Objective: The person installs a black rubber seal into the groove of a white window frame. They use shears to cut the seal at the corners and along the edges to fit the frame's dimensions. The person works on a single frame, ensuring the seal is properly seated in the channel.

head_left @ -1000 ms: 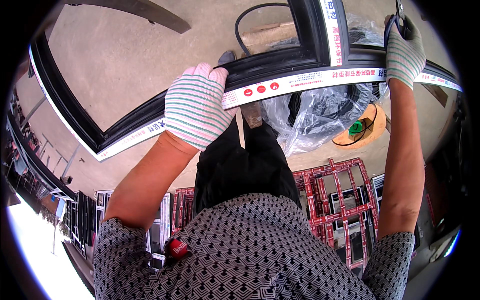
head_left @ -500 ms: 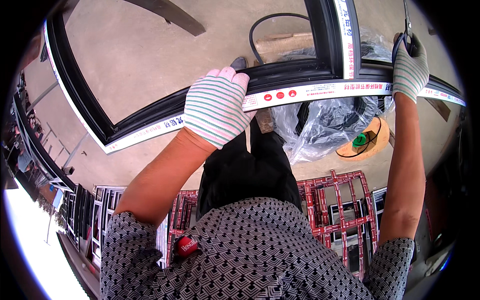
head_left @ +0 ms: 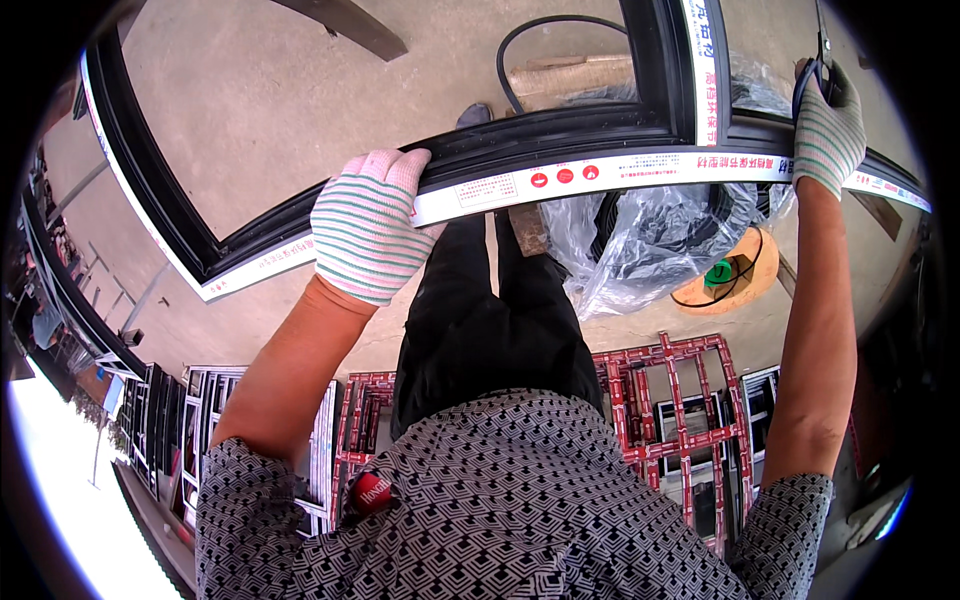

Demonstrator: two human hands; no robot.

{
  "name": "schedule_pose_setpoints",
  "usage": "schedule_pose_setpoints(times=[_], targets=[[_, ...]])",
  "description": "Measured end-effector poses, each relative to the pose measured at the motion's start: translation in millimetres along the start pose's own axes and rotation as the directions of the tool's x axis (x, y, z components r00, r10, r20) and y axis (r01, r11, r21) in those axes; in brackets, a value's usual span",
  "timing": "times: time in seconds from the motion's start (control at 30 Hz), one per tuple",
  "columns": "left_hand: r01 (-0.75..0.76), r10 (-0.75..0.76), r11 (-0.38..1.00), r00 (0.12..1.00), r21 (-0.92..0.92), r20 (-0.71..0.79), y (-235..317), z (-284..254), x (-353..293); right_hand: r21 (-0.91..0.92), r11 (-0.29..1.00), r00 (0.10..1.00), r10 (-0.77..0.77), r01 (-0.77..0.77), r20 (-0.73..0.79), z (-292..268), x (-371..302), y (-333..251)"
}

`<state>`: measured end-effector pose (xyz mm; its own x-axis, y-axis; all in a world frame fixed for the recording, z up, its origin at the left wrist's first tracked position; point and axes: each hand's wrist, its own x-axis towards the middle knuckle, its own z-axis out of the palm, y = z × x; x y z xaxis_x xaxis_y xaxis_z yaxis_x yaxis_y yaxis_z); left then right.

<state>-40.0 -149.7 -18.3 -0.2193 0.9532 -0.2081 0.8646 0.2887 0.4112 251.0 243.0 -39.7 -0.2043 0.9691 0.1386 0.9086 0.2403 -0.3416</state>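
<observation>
Gripping the black frame [head_left: 560, 132] by its near rail, your left hand [head_left: 370, 225] is closed over the white-taped edge. Well apart, your right hand [head_left: 830, 130] is clamped on scissors [head_left: 824, 55]; I cannot tell whether it touches the rail. The frame spans before you, partly hiding a plastic-wrapped coil [head_left: 655, 245] on the floor [head_left: 260, 110].

Open gap within black frame [head_left: 560, 128], divider [head_left: 668, 75] rightward
</observation>
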Motion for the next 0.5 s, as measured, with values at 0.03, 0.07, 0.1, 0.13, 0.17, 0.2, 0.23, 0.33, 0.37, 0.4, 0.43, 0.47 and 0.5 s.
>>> schedule_pose_setpoints(times=[0.03, 0.07, 0.1, 0.13, 0.17, 0.2, 0.23, 0.33, 0.37, 0.4, 0.43, 0.47, 0.5], targets=[[-0.009, 0.009, 1.0, 1.0, 0.014, 0.005, 0, 0, 0, -0.011, 1.0, 1.0, 0.001, -0.001, 0.002, 0, 0, -1], [-0.011, 0.011, 1.0, 1.0, 0.009, 0.003, -1, 0, 0, -0.023, 1.0, 1.0, 0.001, -0.001, 0.002, -1, 0, -4], [-0.013, 0.013, 1.0, 1.0, 0.005, 0.0, -1, 0, 1, -0.035, 0.999, 1.0, 0.002, -0.002, 0.001, -1, 1, -6], [-0.015, 0.015, 1.0, 1.0, 0.0, -0.002, -1, 0, 2, -0.038, 0.999, 1.0, -0.001, 0.001, -0.002, -1, 1, -5], [-0.012, 0.012, 1.0, 1.0, 0.0, -0.002, 0, 1, 2, -0.04, 0.999, 1.0, -0.006, 0.006, -0.005, -1, 0, -5], [-0.009, 0.009, 1.0, 1.0, 0.001, -0.002, 0, 1, 2, -0.042, 0.999, 1.0, -0.011, 0.011, -0.007, 0, 0, -5], [-0.006, 0.006, 1.0, 1.0, 0.001, -0.003, 0, 1, 3, -0.055, 0.998, 1.0, -0.004, 0.003, -0.009, -1, -1, -6], [0.001, -0.001, 1.0, 1.0, 0.005, 0.019, 1, 0, 5, -0.063, 0.998, 1.0, 0.006, -0.007, -0.015, -2, -2, -6], [0.009, -0.009, 1.0, 0.999, 0.011, 0.034, 1, 0, 6, -0.044, 0.999, 1.0, 0.001, -0.001, -0.016, 0, -2, -2], [0.019, -0.02, 1.0, 0.999, 0.02, 0.05, 1, -1, 5, -0.022, 1.0, 1.0, -0.005, 0.005, -0.015, 1, -1, -2], [0.029, -0.031, 0.999, 0.997, 0.029, 0.066, 1, -1, 4, -0.035, 0.999, 1.0, -0.002, 0.001, -0.018, 1, -1, -3], [0.024, -0.026, 0.999, 0.998, 0.025, 0.058, 1, -1, 4, -0.05, 0.999, 1.0, 0.004, -0.005, -0.02, -1, -3, -7], [0.02, -0.021, 1.0, 0.999, 0.021, 0.05, 0, 0, 4, -0.065, 0.998, 1.0, 0.009, -0.011, -0.023, -3, -5, -11]])
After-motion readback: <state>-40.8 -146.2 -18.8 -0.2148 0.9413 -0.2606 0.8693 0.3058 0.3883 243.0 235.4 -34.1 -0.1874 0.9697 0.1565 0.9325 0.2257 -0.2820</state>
